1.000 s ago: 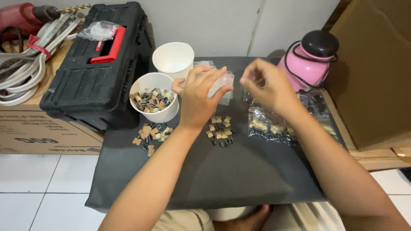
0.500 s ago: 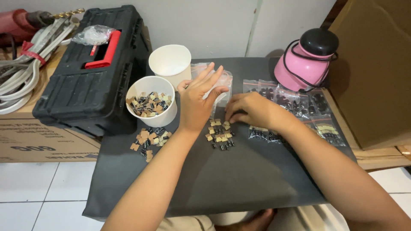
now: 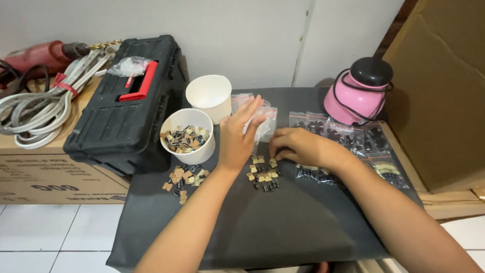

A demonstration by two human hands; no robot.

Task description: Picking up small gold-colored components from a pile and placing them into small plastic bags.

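Two hands work over a dark mat [image 3: 283, 222]. The left hand [image 3: 241, 135] lies flat, fingers spread and released, pressing on one clear bag [image 3: 262, 124] beside the cups. The right hand [image 3: 298, 146] is curled, fingertips down at the edge of a small pile of parts [image 3: 263, 173] in the middle of the mat; whether it pinches one I cannot tell. There are two white cups: an empty cup [image 3: 208, 96] at the back and a full cup [image 3: 187, 135] of tan and black parts in front of it. A second loose pile [image 3: 183, 178] lies below the full cup. About seven filled bags [image 3: 348, 136] lie in rows on the right, partly under the right forearm. One black toolbox [image 3: 126, 106] stands on the left and one pink jug [image 3: 361, 91] at the back right. Compared with half a second ago, the right hand has slid slightly left toward the middle pile, while the left hand stays on the bag.
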